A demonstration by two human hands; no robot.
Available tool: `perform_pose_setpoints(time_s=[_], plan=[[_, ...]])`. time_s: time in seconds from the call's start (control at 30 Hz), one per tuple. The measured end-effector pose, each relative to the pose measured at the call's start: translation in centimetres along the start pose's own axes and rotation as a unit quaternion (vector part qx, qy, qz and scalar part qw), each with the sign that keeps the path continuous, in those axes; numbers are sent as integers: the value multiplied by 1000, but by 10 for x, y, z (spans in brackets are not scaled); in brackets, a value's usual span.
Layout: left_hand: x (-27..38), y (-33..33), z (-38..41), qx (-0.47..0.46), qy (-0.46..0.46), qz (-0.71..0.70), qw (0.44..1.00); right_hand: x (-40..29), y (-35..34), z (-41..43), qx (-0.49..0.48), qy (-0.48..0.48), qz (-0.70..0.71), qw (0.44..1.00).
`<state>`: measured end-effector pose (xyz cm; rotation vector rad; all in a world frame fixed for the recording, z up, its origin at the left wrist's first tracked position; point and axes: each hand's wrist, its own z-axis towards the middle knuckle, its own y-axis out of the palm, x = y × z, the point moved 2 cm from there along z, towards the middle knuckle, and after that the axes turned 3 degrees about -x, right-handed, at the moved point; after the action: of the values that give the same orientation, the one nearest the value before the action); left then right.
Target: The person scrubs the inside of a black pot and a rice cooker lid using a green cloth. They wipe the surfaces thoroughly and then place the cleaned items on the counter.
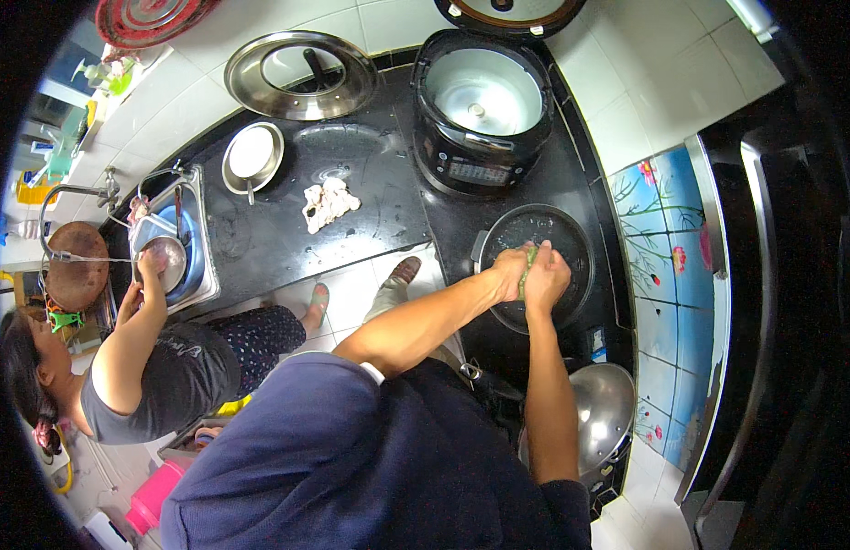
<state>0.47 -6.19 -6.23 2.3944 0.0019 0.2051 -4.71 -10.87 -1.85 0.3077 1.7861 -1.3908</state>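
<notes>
My left hand and my right hand press together around a crumpled green cloth or pad. Only a narrow strip of it shows between my fingers, so its exact kind cannot be told. Both hands are above a round dark pan, which rests on the black countertop. Wet spots glisten on the pan's inside, and a short side handle sticks out at its left. My hands cover part of the pan's middle.
Behind the pan stands an uncovered electric cooker. A pale crumpled cloth, a steel bowl and a steel lid are farther left. Another person holds a bowl under running water at the sink. A wok sits at right.
</notes>
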Motion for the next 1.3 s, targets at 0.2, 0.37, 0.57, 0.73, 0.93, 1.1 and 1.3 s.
perform_pose_setpoints(time_s=[0.2, 0.37, 0.57, 0.73, 0.93, 1.1, 1.3], plan=[[3, -10, 3, 92, 112, 152, 978, 25, -7, 26, 36, -75, -145, 986], [16, -26, 8, 91, 287, 332, 894, 29, -18, 24, -41, -41, -124, 991], [17, -24, 6, 190, 257, 413, 853, 27, -8, 14, -162, -183, -268, 932], [17, -19, 1, 205, 242, 419, 851, 20, 2, 15, -177, -151, -284, 930], [12, 10, -27, 186, 80, 263, 943, 18, 15, 9, -137, 85, -42, 986], [16, -1, 5, 17, -8, 103, 995, 20, 29, -12, -36, 38, 319, 946], [30, -9, 8, -27, -82, 78, 993, -8, 8, -33, -64, -1, 280, 958]])
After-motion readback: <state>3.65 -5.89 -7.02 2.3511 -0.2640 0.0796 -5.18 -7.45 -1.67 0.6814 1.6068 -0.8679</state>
